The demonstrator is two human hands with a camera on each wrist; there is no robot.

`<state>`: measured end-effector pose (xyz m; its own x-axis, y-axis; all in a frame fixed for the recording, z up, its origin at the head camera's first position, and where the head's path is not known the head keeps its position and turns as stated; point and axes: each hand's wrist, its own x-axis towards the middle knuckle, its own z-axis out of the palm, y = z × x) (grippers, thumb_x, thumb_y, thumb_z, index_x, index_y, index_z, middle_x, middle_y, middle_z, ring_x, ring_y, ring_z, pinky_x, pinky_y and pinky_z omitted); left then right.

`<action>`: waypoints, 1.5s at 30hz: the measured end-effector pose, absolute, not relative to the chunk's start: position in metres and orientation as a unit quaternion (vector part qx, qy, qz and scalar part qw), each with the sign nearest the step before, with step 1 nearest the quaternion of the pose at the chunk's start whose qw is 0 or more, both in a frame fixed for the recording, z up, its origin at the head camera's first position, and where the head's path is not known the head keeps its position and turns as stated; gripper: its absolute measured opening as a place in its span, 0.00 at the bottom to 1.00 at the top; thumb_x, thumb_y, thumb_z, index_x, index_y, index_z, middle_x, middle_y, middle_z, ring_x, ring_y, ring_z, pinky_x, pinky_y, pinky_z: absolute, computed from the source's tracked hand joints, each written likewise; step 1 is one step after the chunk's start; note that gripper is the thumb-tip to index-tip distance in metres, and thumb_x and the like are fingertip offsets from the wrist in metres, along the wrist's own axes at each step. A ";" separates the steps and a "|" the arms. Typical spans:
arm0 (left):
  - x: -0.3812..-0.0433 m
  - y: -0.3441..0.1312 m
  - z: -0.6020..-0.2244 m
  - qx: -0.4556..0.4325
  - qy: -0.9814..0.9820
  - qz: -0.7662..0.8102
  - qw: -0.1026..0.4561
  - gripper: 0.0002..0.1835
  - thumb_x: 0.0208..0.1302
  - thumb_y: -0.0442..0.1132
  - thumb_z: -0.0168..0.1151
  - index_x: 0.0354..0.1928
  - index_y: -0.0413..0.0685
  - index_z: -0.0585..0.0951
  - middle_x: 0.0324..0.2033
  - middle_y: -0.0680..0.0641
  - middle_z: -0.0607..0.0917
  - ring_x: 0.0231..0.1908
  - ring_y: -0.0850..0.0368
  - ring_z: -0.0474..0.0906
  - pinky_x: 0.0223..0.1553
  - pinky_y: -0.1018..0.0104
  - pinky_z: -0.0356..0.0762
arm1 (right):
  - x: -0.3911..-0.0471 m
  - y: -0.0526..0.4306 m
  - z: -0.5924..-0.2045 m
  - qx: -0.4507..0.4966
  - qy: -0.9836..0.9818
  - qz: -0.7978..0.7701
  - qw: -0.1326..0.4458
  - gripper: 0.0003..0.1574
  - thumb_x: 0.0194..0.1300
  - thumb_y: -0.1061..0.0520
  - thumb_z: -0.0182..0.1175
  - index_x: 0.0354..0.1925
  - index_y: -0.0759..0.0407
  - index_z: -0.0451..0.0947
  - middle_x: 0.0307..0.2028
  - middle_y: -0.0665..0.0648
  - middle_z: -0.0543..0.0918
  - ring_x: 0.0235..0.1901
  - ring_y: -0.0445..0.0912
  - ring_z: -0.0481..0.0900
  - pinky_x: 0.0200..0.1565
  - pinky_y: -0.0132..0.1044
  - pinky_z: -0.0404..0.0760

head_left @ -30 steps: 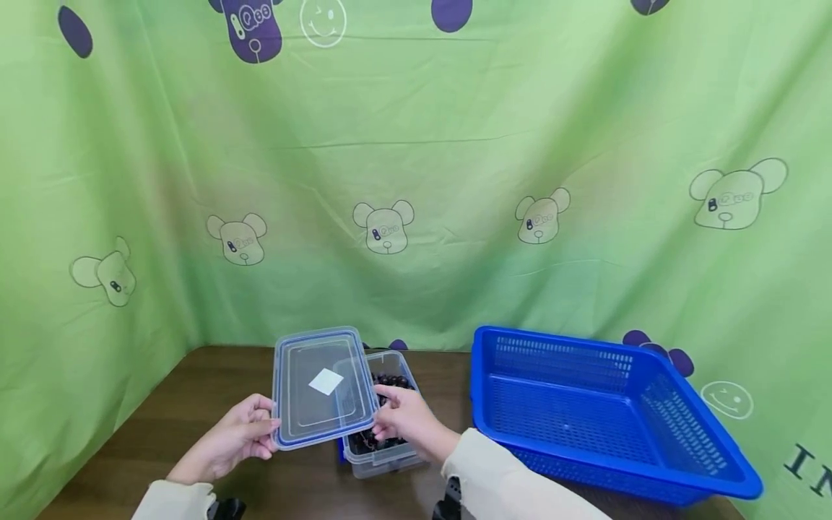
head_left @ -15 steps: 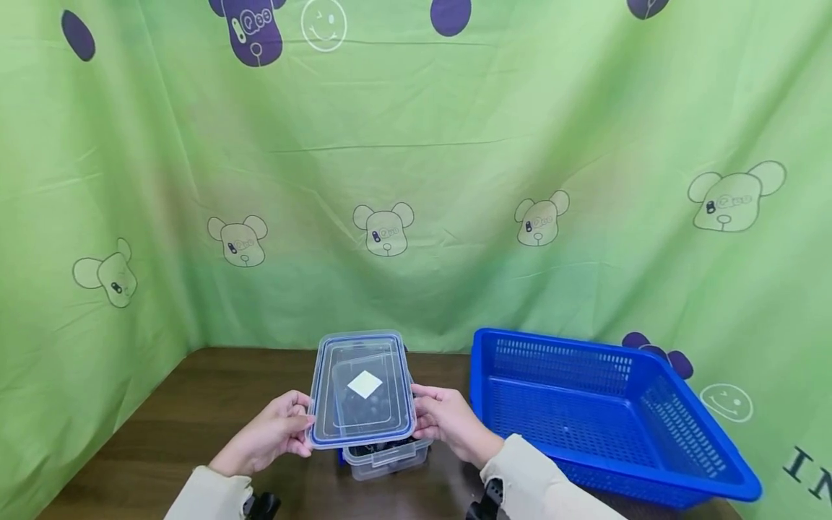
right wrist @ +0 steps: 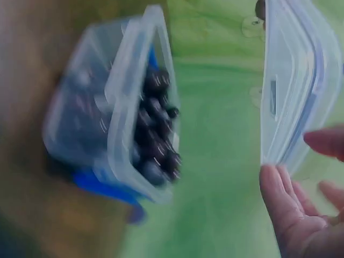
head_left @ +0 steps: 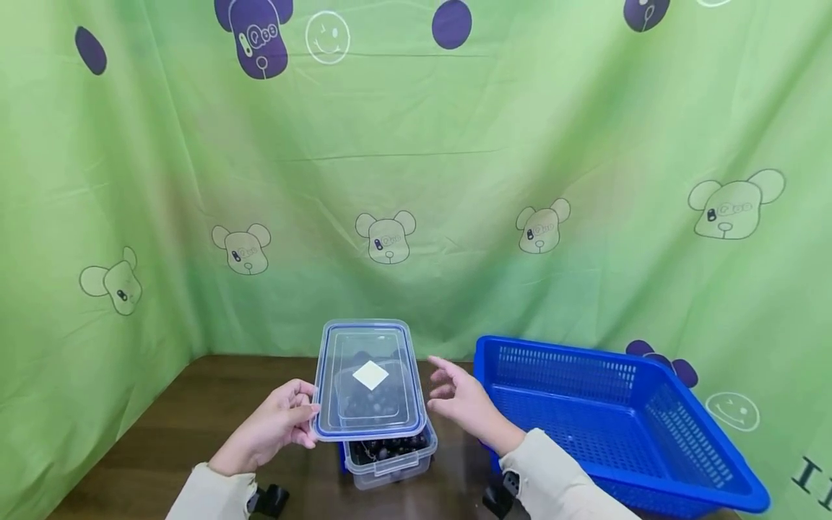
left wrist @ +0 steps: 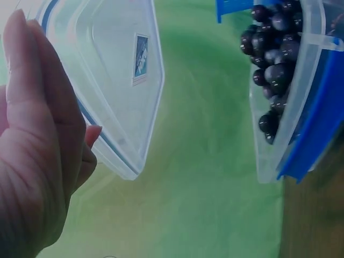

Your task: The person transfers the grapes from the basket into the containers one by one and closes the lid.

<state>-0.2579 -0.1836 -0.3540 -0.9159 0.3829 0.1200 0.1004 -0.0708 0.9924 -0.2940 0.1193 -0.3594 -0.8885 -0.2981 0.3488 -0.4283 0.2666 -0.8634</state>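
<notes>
A clear plastic lid [head_left: 390, 347] with a blue seal and a white label is held above a clear food container [head_left: 393, 473]. Dark grapes [left wrist: 277, 59] fill the container, whose blue side clips [left wrist: 317, 118] hang down. My left hand [head_left: 273, 426] pinches the lid's left edge between thumb and fingers. Beside the opposite edge, my right hand [head_left: 471, 408] has its fingers spread and holds nothing. In the head view a gap shows between those fingers and the lid. The lid hides most of the grapes from above.
A large blue perforated basket [head_left: 585, 433] stands to the right, close by my right forearm. The brown wooden table [head_left: 162, 448] runs back to a green patterned curtain [head_left: 455, 159], which also hangs along the left side.
The lid has moved right from beside the container to over it, carried by both hands at first. My right hand has since let go of its right edge; the left still holds on.
</notes>
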 end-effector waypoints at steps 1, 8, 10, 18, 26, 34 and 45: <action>-0.258 -0.185 -0.353 0.184 0.670 0.712 0.101 0.12 0.65 0.25 0.48 0.48 0.31 0.63 0.24 0.51 0.74 0.19 0.62 0.77 0.23 0.72 0.79 | -0.295 0.119 -0.359 0.252 -0.804 0.530 0.094 0.41 0.47 0.76 0.62 0.62 0.75 0.65 0.45 0.67 0.75 0.41 0.57 0.80 0.41 0.43 0.83; -0.258 -0.186 -0.345 0.201 0.641 0.729 0.128 0.10 0.65 0.26 0.49 0.47 0.34 0.64 0.25 0.51 0.78 0.19 0.64 0.77 0.23 0.74 0.79 | -0.307 0.110 -0.356 0.360 -0.810 0.390 0.252 0.36 0.44 0.73 0.72 0.55 0.71 0.75 0.49 0.66 0.76 0.50 0.59 0.75 0.51 0.53 0.76; -0.258 -0.185 -0.343 0.200 0.639 0.731 0.134 0.10 0.65 0.26 0.49 0.47 0.34 0.64 0.25 0.51 0.78 0.19 0.64 0.77 0.23 0.74 0.79 | -0.311 0.108 -0.358 0.358 -0.801 0.393 0.275 0.31 0.43 0.72 0.73 0.50 0.70 0.78 0.49 0.66 0.77 0.50 0.60 0.76 0.51 0.53 0.76; -0.256 -0.179 -0.342 0.161 0.610 0.762 0.143 0.06 0.68 0.31 0.48 0.45 0.40 0.68 0.33 0.51 0.82 0.33 0.61 0.82 0.38 0.68 0.81 | -0.323 0.103 -0.365 0.349 -0.730 0.428 0.403 0.17 0.39 0.72 0.74 0.30 0.64 0.81 0.39 0.63 0.82 0.42 0.58 0.80 0.47 0.37 0.79; -0.257 -0.171 -0.341 0.166 0.636 0.748 0.091 0.31 0.77 0.41 0.39 0.71 0.25 0.47 0.65 0.33 0.66 0.65 0.54 0.64 0.69 0.60 0.50 | -0.325 0.092 -0.364 0.286 -0.705 0.478 0.439 0.15 0.46 0.74 0.68 0.35 0.66 0.80 0.36 0.62 0.81 0.38 0.55 0.79 0.47 0.23 0.73; -0.259 -0.149 -0.357 0.158 0.774 0.605 -0.102 0.31 0.67 0.33 0.55 0.67 0.24 0.59 0.64 0.28 0.65 0.68 0.35 0.52 0.67 0.41 0.48 | -0.320 0.087 -0.354 0.218 -0.718 0.542 0.378 0.20 0.48 0.70 0.70 0.41 0.75 0.77 0.33 0.63 0.75 0.37 0.48 0.78 0.44 0.41 0.82; -0.267 -0.137 -0.359 0.223 0.761 0.536 -0.288 0.39 0.57 0.17 0.59 0.69 0.24 0.52 0.47 0.26 0.79 0.40 0.37 0.82 0.42 0.73 0.79 | -0.311 0.077 -0.344 0.118 -0.719 0.637 0.251 0.25 0.58 0.66 0.67 0.53 0.74 0.74 0.29 0.59 0.78 0.28 0.37 0.74 0.32 0.27 0.77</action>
